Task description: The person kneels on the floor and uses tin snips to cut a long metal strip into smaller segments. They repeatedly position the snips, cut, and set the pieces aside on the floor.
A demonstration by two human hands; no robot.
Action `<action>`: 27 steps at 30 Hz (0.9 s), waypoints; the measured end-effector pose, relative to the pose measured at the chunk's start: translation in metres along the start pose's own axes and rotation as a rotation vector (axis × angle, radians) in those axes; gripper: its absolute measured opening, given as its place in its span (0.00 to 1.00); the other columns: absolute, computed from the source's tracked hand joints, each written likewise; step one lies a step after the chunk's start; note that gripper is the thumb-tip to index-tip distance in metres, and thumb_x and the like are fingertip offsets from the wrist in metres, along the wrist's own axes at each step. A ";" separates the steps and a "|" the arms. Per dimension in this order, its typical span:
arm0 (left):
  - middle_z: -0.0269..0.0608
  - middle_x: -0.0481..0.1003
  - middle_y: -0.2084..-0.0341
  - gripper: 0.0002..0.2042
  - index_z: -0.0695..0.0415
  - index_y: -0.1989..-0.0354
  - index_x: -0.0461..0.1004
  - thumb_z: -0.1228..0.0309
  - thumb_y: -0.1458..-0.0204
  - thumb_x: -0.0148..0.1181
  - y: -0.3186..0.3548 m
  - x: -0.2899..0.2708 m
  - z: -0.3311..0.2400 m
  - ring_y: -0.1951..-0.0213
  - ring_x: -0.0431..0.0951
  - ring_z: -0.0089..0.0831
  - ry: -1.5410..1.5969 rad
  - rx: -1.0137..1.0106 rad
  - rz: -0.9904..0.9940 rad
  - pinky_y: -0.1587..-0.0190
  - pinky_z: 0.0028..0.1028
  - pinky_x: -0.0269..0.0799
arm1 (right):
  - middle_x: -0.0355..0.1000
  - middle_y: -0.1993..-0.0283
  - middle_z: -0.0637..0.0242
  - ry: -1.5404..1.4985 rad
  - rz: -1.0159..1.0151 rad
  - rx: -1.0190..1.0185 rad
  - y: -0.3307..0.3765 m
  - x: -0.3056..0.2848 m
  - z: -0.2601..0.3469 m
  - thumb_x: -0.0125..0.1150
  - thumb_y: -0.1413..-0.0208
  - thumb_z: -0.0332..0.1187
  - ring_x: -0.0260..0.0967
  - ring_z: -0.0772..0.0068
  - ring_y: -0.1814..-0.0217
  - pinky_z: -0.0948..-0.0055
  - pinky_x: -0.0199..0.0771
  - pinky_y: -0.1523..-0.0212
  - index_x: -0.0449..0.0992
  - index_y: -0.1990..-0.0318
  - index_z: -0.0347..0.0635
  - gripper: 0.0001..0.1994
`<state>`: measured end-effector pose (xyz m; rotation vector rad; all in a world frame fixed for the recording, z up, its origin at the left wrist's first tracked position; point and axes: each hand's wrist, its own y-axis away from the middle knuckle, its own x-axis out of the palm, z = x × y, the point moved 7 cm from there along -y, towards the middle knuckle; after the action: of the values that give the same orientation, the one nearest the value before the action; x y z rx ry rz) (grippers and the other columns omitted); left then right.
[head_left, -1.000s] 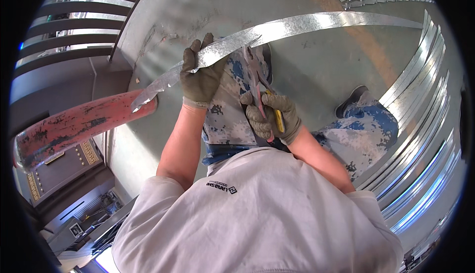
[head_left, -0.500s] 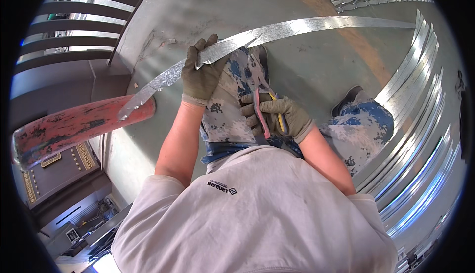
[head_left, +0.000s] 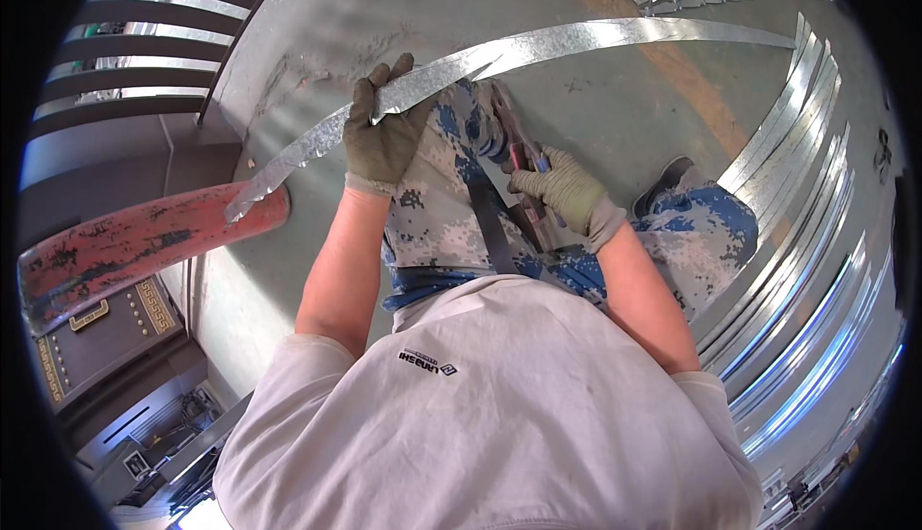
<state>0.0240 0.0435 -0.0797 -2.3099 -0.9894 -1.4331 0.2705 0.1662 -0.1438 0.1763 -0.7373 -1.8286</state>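
While a long galvanised metal strip [head_left: 538,42] is stretched across the grey floor [head_left: 624,117], it is gripped by the gloved left hand [head_left: 382,136], fingers closed over its edge. Red-handled snips [head_left: 517,151] are clasped in the gloved right hand [head_left: 562,189], just below the strip. More strips [head_left: 797,194] are stacked at the right.

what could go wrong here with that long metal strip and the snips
The long shiny sheet-metal strip has a jagged cut edge near the left hand, so it might slice through the glove. The right hand works red-handled snips close over the camouflage-trousered thigh; a slip could nick it. The strip's free end by the red beam may whip.
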 end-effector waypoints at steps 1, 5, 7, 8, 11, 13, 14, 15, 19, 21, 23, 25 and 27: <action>0.57 0.77 0.34 0.17 0.59 0.49 0.82 0.57 0.23 0.55 0.001 0.002 0.000 0.27 0.72 0.60 -0.003 0.007 0.021 0.21 0.70 0.64 | 0.83 0.58 0.64 0.010 0.005 0.002 0.002 0.000 0.000 0.73 0.33 0.32 0.79 0.75 0.64 0.69 0.80 0.65 0.80 0.39 0.35 0.18; 0.58 0.77 0.33 0.15 0.59 0.48 0.82 0.60 0.25 0.57 -0.002 -0.004 -0.002 0.27 0.72 0.61 0.039 -0.011 0.049 0.22 0.71 0.65 | 0.79 0.65 0.68 0.087 0.001 0.025 0.007 -0.002 0.014 0.73 0.32 0.33 0.76 0.75 0.69 0.68 0.78 0.69 0.81 0.44 0.37 0.15; 0.58 0.77 0.32 0.14 0.59 0.48 0.82 0.62 0.25 0.57 -0.003 -0.008 -0.002 0.27 0.72 0.61 0.035 -0.011 0.047 0.22 0.71 0.65 | 0.79 0.66 0.68 0.109 -0.001 0.025 0.006 -0.003 0.018 0.72 0.32 0.34 0.76 0.76 0.69 0.68 0.77 0.69 0.80 0.45 0.38 0.14; 0.59 0.77 0.32 0.14 0.59 0.49 0.82 0.61 0.25 0.56 -0.002 -0.006 -0.001 0.27 0.72 0.61 0.026 -0.016 0.034 0.23 0.71 0.66 | 0.80 0.65 0.68 0.102 0.007 0.015 0.005 -0.003 0.018 0.72 0.32 0.35 0.76 0.76 0.68 0.68 0.78 0.69 0.80 0.46 0.39 0.13; 0.59 0.77 0.33 0.14 0.60 0.49 0.82 0.61 0.25 0.56 -0.001 -0.003 0.000 0.28 0.73 0.62 0.015 -0.028 0.006 0.23 0.71 0.66 | 0.81 0.64 0.67 0.051 0.024 -0.002 0.001 -0.004 0.014 0.72 0.31 0.36 0.77 0.77 0.67 0.69 0.80 0.67 0.80 0.46 0.39 0.14; 0.60 0.77 0.32 0.15 0.60 0.48 0.82 0.61 0.25 0.56 -0.002 -0.004 0.000 0.28 0.73 0.63 0.029 -0.028 0.000 0.23 0.71 0.66 | 0.82 0.62 0.66 0.042 0.021 -0.002 -0.002 -0.005 0.011 0.73 0.31 0.38 0.78 0.77 0.65 0.69 0.81 0.66 0.81 0.45 0.39 0.15; 0.60 0.76 0.32 0.15 0.60 0.47 0.82 0.61 0.25 0.56 -0.002 -0.003 0.000 0.28 0.73 0.63 0.035 -0.027 0.018 0.23 0.71 0.66 | 0.83 0.61 0.66 0.055 0.015 -0.001 -0.003 -0.006 0.011 0.73 0.30 0.39 0.78 0.77 0.65 0.69 0.82 0.65 0.81 0.44 0.39 0.16; 0.60 0.76 0.32 0.15 0.60 0.47 0.81 0.61 0.25 0.57 -0.002 -0.003 0.000 0.28 0.73 0.63 0.040 -0.026 0.035 0.23 0.71 0.66 | 0.83 0.60 0.65 0.069 0.008 0.000 -0.005 -0.007 0.010 0.73 0.30 0.40 0.79 0.78 0.64 0.70 0.82 0.64 0.81 0.43 0.39 0.17; 0.60 0.76 0.32 0.16 0.60 0.46 0.81 0.59 0.26 0.58 -0.002 -0.004 -0.001 0.27 0.73 0.62 0.041 -0.019 0.068 0.23 0.71 0.66 | 0.84 0.59 0.65 0.055 0.008 -0.001 -0.009 -0.010 0.004 0.75 0.31 0.42 0.79 0.78 0.63 0.70 0.82 0.64 0.81 0.41 0.40 0.19; 0.60 0.76 0.32 0.16 0.59 0.45 0.82 0.59 0.26 0.59 -0.002 -0.005 -0.001 0.27 0.73 0.61 0.025 -0.018 0.051 0.23 0.71 0.66 | 0.84 0.58 0.65 0.080 0.012 0.008 -0.005 -0.009 0.011 0.74 0.30 0.42 0.79 0.78 0.63 0.70 0.83 0.64 0.80 0.40 0.40 0.20; 0.60 0.76 0.32 0.16 0.59 0.45 0.82 0.59 0.26 0.59 -0.002 -0.006 -0.001 0.27 0.73 0.61 0.011 -0.016 0.045 0.23 0.70 0.66 | 0.82 0.61 0.67 0.078 0.008 0.011 -0.002 -0.007 0.015 0.72 0.30 0.43 0.76 0.77 0.67 0.69 0.78 0.69 0.79 0.40 0.43 0.19; 0.60 0.76 0.32 0.16 0.59 0.45 0.82 0.58 0.26 0.60 -0.002 -0.006 -0.002 0.27 0.73 0.61 0.000 -0.011 0.051 0.23 0.70 0.67 | 0.80 0.63 0.68 0.078 0.008 0.007 -0.002 -0.007 0.014 0.70 0.30 0.43 0.74 0.76 0.69 0.68 0.75 0.72 0.78 0.40 0.44 0.19; 0.60 0.76 0.32 0.16 0.58 0.46 0.83 0.58 0.26 0.61 -0.002 -0.004 -0.001 0.27 0.73 0.61 -0.016 -0.014 0.020 0.23 0.70 0.67 | 0.79 0.64 0.69 0.076 0.006 0.001 -0.004 -0.009 0.010 0.70 0.30 0.43 0.73 0.76 0.70 0.68 0.74 0.73 0.78 0.39 0.44 0.19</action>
<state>0.0208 0.0425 -0.0826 -2.3383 -0.9602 -1.4207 0.2664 0.1790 -0.1397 0.2429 -0.6843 -1.8055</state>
